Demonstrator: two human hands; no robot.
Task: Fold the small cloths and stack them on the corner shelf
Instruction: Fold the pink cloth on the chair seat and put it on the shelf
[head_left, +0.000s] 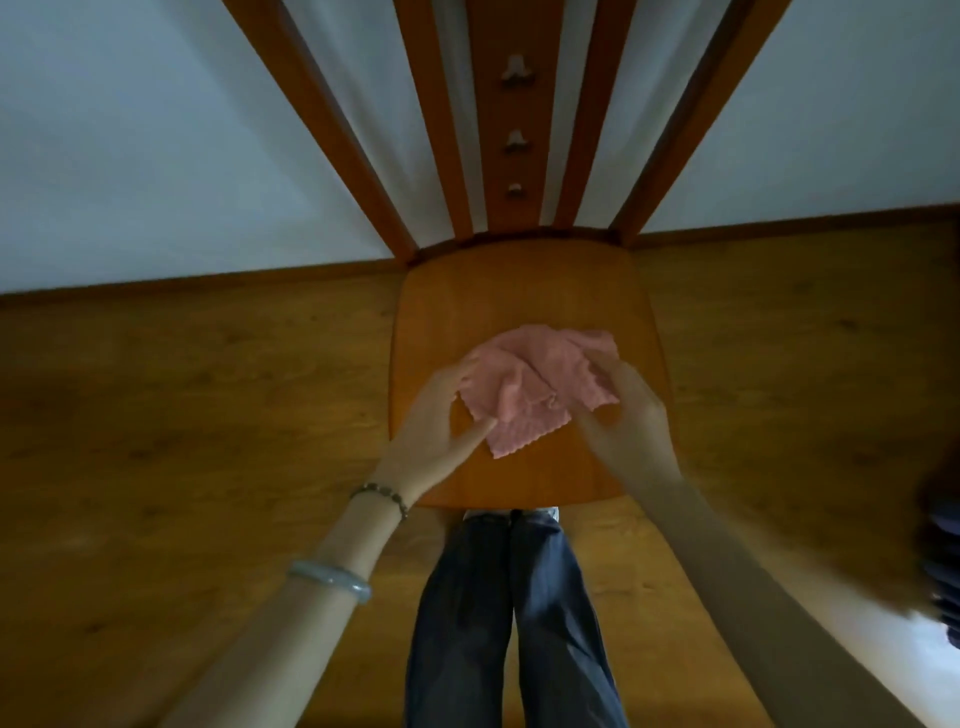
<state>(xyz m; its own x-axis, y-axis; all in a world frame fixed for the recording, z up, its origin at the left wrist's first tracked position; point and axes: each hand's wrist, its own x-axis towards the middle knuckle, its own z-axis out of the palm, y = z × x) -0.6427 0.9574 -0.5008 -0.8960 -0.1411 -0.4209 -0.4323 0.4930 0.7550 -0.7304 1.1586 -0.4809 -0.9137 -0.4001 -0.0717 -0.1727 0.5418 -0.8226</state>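
Your left hand (441, 415), with a beaded bracelet (382, 498) at the wrist and a pale bangle (332, 581) nearer along the forearm, reaches to the left edge of the pink cloth (540, 384). Its fingers are spread loosely, the fingertips touching the cloth's left side and the thumb pointing at its near corner. The cloth lies rumpled and partly doubled over on the wooden shelf board (519, 291), about midway across it, with one scalloped corner pointing toward you. Right of it, your right hand (628, 415) is blurred; it seems to pinch the cloth's right edge, though the fingers are hard to separate. Wooden slats (519, 104) with three small pegs rise at the far side. Your legs in dark trousers (514, 613) stand near. At the far right edge a dark striped shape (943, 561) is cut off and cannot be made out.
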